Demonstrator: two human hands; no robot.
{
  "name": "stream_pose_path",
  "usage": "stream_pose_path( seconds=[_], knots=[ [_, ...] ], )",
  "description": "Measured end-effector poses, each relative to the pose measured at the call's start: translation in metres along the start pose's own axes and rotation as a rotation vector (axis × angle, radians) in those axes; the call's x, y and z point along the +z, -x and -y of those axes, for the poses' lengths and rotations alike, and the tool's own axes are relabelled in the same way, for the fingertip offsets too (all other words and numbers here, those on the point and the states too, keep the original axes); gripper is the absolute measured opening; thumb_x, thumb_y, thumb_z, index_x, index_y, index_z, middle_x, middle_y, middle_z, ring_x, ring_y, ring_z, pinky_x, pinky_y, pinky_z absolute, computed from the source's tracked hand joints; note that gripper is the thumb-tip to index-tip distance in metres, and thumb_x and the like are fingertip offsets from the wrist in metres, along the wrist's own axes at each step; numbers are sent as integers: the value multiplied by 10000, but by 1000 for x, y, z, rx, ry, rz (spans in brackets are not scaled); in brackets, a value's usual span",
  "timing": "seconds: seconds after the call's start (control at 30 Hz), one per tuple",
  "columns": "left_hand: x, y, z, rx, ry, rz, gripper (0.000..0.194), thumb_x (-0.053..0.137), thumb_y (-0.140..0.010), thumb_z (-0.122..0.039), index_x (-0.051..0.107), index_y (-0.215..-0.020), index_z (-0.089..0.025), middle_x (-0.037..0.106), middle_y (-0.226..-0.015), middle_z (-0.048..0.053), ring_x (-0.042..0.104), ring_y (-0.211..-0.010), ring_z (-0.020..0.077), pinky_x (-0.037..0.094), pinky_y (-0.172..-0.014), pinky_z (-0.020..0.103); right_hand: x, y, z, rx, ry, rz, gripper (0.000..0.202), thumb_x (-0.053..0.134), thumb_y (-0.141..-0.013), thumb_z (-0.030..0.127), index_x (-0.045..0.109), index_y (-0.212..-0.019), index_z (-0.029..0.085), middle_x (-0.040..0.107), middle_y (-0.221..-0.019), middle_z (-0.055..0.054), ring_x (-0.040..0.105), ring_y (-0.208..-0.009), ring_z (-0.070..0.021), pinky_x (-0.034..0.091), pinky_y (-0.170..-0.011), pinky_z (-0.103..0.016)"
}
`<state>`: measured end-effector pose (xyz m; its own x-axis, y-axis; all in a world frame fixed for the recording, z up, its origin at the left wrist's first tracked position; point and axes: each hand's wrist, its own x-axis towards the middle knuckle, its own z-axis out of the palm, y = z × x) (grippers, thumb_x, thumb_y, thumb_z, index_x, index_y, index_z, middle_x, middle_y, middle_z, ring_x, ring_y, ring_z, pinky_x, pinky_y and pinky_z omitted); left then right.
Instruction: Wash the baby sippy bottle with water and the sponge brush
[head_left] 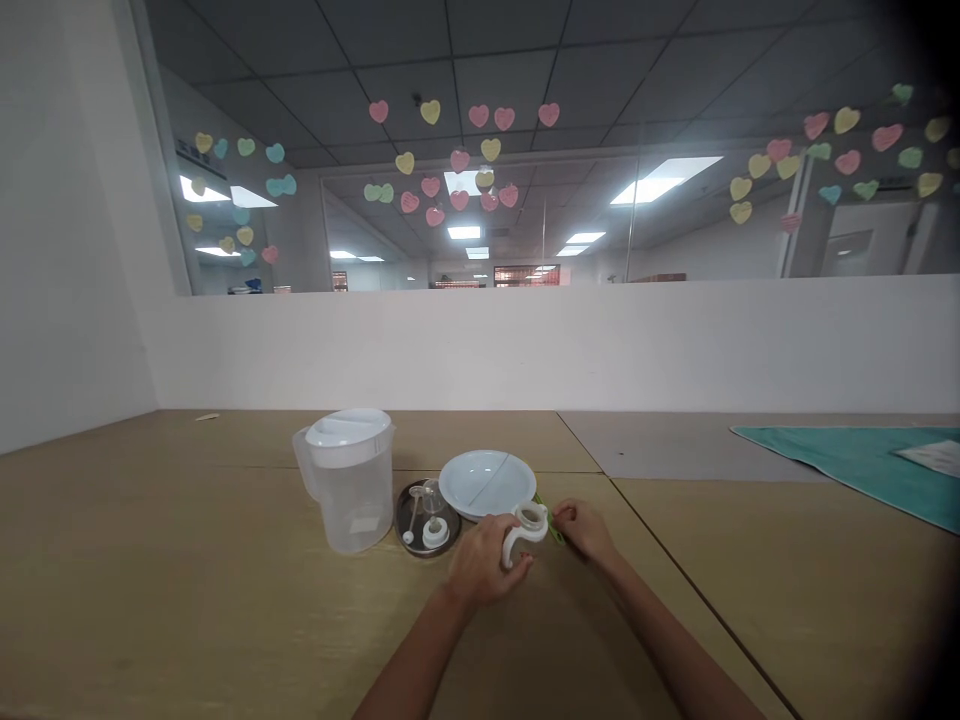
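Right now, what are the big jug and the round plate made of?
The jug looks like frosted, see-through plastic: its walls are cloudy and milky, with a white lid. The plate looks like glossy white plastic or ceramic, since it shines under the lights; the picture leaves that open. Both stand on a matte tan table.

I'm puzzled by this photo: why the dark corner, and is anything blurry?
Head view: the right edge darkens into a black corner, likely the lens rim; ceiling lights glare through the glass; the hands, left and right, and the white handle look soft; the jug stays fairly clear.
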<state>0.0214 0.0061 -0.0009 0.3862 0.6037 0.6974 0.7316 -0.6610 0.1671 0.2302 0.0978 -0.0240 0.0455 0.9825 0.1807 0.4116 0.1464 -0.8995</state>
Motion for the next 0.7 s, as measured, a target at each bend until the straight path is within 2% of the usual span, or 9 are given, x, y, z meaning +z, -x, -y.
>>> stream_pose_path(
  seconds=[0.1, 0.23, 0.4, 0.57, 0.7],
  knots=[
    [-4, -1, -2, -81, 33, 103, 396, 554, -759, -345, 445, -1115, -211, 621, -1055, 67, 590, -971, 219, 477, -828, 335, 3, 1, 2, -30, 84, 96, 105, 548, -615, 88, 607, -674, 151, 567, -498, 29, 510, -480, -101, 309, -475, -184],
    [-12, -3, -4, -155, 68, 166, 408, 544, -750, -318, 408, -1124, -227, 644, -1010, 42, 618, -920, 208, 478, -774, 292, 5, 5, 5, -44, 133, 212, 80, 552, -628, 94, 586, -674, 149, 543, -465, 41, 471, -428, -83, 296, -456, -178],
    [-21, -5, -3, -206, -121, 230, 433, 519, -763, -412, 403, -1129, -212, 675, -887, 51, 655, -806, 244, 478, -685, 304, 5, 9, 8, -54, 140, 318, 97, 535, -624, 83, 545, -687, 156, 538, -464, 54, 469, -411, -76, 285, -423, -170],
    [-33, -4, 3, -179, -310, 273, 473, 500, -761, -456, 407, -1156, -214, 681, -796, 50, 663, -740, 258, 470, -657, 314, 6, 12, 11, -35, 118, 402, 91, 523, -630, 97, 507, -685, 168, 531, -444, 60, 471, -384, -81, 285, -386, -169],
    [-37, -3, 7, -154, -350, 262, 479, 512, -740, -455, 415, -1150, -226, 679, -766, 32, 658, -702, 251, 458, -621, 304, 6, 14, 14, -3, 85, 425, 94, 517, -632, 107, 484, -689, 175, 557, -475, 56, 476, -371, -80, 295, -374, -170]
  ],
)
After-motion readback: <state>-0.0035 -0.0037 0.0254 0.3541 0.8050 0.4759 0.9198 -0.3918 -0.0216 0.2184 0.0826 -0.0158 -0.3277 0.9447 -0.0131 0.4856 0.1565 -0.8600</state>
